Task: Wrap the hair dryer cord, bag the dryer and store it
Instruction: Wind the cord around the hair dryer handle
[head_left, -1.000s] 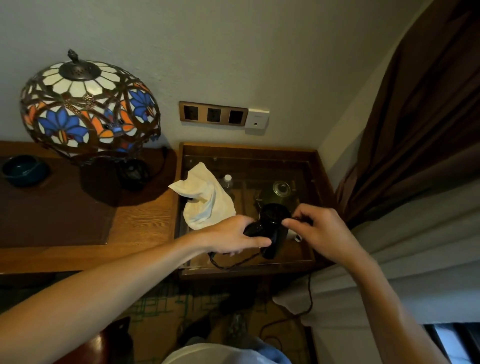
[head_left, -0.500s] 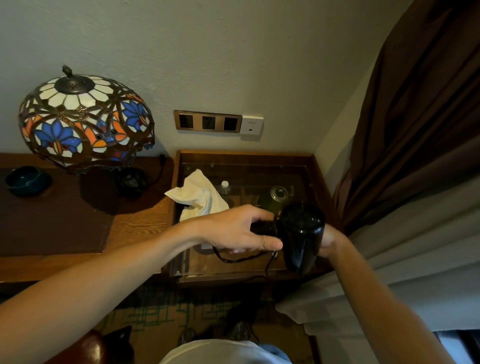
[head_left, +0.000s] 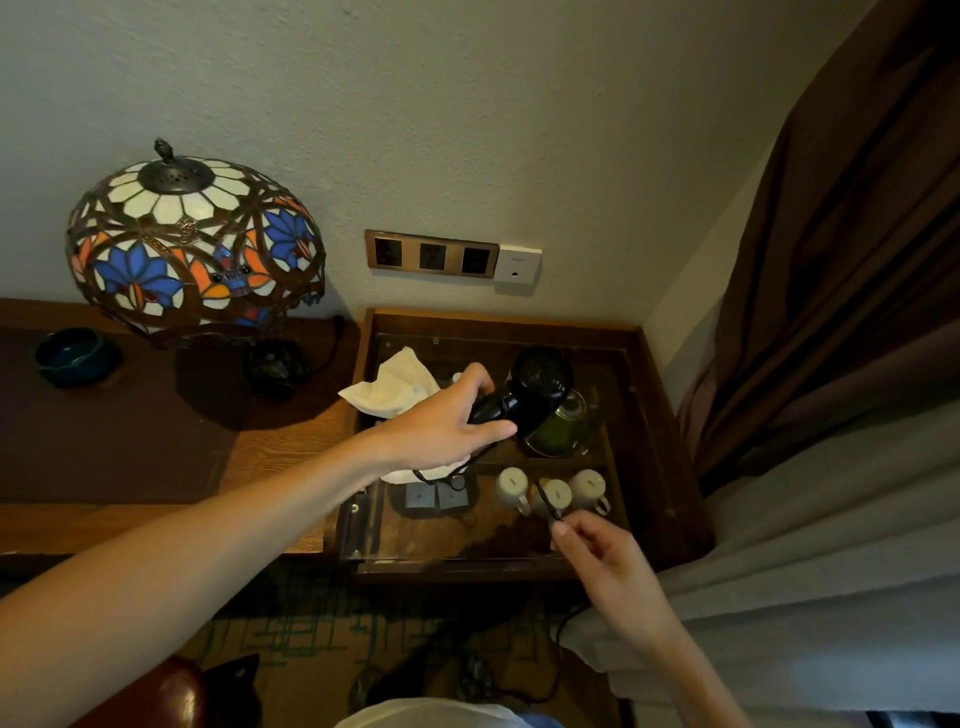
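Small marks on the three cups (head_left: 554, 493) and white wall plate (head_left: 516, 262) — all illegible.

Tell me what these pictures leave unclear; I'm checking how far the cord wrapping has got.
Head view only:
- Hair dryer handle: covered by the left hand.
- Cord: thin and dark against the wood, so its path is partly lost.
- Plug: not visible.
- Storage bag: none identifiable.

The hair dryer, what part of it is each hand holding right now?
The left hand grips the hair dryer by its handle. The right hand pinches the black cord between its fingertips, above the cups.
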